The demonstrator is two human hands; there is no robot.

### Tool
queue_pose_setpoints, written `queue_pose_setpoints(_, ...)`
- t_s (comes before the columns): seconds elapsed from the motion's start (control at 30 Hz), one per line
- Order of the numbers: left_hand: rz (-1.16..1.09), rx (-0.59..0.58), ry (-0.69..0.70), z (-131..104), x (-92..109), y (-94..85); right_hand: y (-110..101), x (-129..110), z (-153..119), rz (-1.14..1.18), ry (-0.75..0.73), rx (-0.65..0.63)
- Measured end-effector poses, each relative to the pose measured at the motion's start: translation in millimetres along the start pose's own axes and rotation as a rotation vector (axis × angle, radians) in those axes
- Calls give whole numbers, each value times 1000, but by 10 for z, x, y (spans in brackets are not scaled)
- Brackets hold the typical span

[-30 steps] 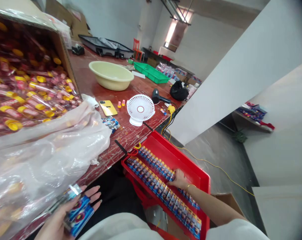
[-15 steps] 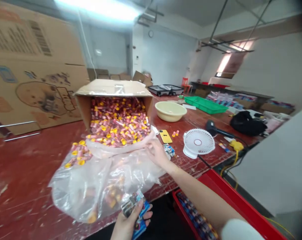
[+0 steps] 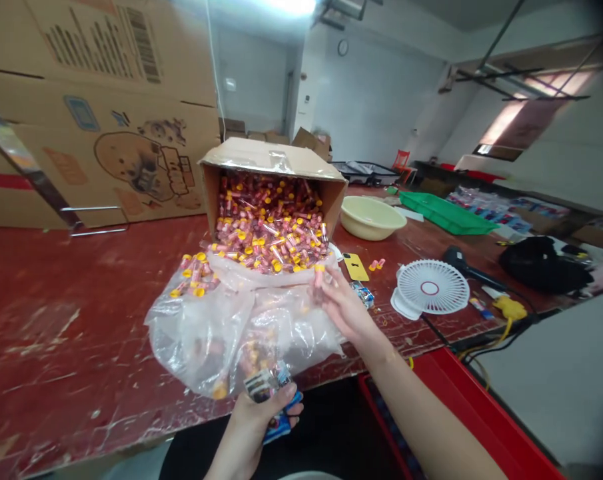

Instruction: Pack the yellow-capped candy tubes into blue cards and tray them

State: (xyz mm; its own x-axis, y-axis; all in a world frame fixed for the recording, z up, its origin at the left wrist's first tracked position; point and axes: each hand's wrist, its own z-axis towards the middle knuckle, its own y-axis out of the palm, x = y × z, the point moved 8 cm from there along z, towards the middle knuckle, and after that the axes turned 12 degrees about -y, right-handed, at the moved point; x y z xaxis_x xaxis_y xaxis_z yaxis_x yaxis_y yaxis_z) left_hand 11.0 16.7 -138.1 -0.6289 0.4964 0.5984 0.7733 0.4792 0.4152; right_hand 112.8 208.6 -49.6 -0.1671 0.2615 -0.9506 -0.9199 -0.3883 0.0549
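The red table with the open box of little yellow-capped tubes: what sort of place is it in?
Probably a small packing workshop: the cardboard box spills many alike tubes, and a green tray stands farther along the worn table.

- Right hand left the red tray, went over to the clear bag and ended up with a yellow-capped tube
- View swung left, so way more of the open cardboard box showed and way less tray
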Motion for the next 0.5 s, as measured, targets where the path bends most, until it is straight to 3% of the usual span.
queue_pose_setpoints(0.1, 81, -20, 10, -50, 40, 91, 3, -85, -639, 280, 88, -46)
queue_pose_setpoints(0.17, 113, -34, 26, -85, 70, 154, 42, -152, -859, 299, 74, -83)
queue_pose_setpoints(0.5, 221, -15, 96, -125, 110, 243, 179, -472, -866, 71, -170, -294)
